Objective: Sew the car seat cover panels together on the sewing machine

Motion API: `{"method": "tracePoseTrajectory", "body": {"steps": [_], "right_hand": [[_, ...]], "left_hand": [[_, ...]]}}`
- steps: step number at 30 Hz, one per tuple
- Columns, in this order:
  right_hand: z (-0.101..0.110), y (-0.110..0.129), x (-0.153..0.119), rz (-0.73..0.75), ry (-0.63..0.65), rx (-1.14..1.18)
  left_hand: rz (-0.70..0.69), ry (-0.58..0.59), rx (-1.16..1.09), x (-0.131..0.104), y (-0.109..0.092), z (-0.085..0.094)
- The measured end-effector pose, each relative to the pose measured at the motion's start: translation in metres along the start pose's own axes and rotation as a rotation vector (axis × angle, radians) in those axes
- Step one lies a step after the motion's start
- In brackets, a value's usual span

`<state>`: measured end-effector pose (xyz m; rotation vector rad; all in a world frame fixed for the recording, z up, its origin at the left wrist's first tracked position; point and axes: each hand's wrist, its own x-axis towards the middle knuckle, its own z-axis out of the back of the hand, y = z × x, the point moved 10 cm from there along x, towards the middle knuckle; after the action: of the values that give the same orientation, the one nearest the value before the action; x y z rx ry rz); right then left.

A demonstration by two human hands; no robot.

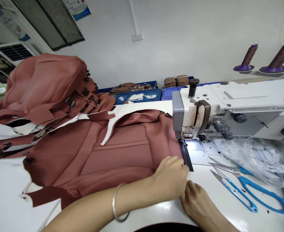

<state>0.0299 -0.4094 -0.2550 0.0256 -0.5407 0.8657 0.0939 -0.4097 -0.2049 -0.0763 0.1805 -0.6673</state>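
A reddish-brown leather cover [122, 148] lies spread on the white table, its right edge under the needle area of a white sewing machine [197, 109]. A black strip [186, 156] runs along that edge from beneath the presser foot. My left hand [172, 177], with a silver bangle on the wrist, is closed at the lower right edge of the cover. Right beside it, my right hand [195, 199] is closed too, its fingers touching the left hand. What the fingers of either hand pinch is hidden.
Scissors [262, 188] and thread snips [236, 191] with blue handles lie right of my hands, near a plastic bag [260, 158] of white pieces. Stacked covers [45, 83] rise at the left. Blue crates [138, 96] stand behind; thread spools [249, 58] are upper right.
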Motion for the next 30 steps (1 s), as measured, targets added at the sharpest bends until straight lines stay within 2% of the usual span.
{"method": "tracePoseTrajectory", "body": {"steps": [1, 3, 6, 8, 12, 16, 19, 23, 30], "right_hand": [[-0.002, 0.0, -0.001, -0.022, 0.007, -0.009], [-0.003, -0.002, -0.005, -0.04, 0.01, -0.032], [-0.002, -0.008, -0.009, -0.024, 0.002, -0.039], [0.0, -0.013, -0.012, -0.007, -0.012, -0.018], [0.003, -0.024, -0.018, -0.024, 0.01, 0.002], [0.004, -0.028, -0.024, -0.032, 0.015, 0.031], [0.001, -0.027, -0.026, -0.054, 0.003, 0.075], [0.0, -0.031, -0.025, -0.122, -0.04, 0.11], [0.007, -0.032, -0.018, -0.036, -0.057, 0.1]], "left_hand": [[-0.023, -0.056, 0.024, 0.011, -0.001, 0.002], [-0.06, -0.053, 0.103, 0.035, -0.002, -0.011], [-0.068, 0.081, 0.217, 0.063, 0.004, -0.039], [-0.082, 0.145, 0.231, 0.07, 0.007, -0.044], [-0.099, 0.208, 0.2, 0.065, 0.013, -0.034], [-0.062, 0.127, 0.191, 0.057, 0.021, -0.03], [-0.042, 0.052, 0.22, 0.056, 0.025, -0.036], [-0.059, 0.069, 0.235, 0.057, 0.028, -0.048], [-0.087, 0.024, 0.173, 0.059, 0.034, -0.043]]}}
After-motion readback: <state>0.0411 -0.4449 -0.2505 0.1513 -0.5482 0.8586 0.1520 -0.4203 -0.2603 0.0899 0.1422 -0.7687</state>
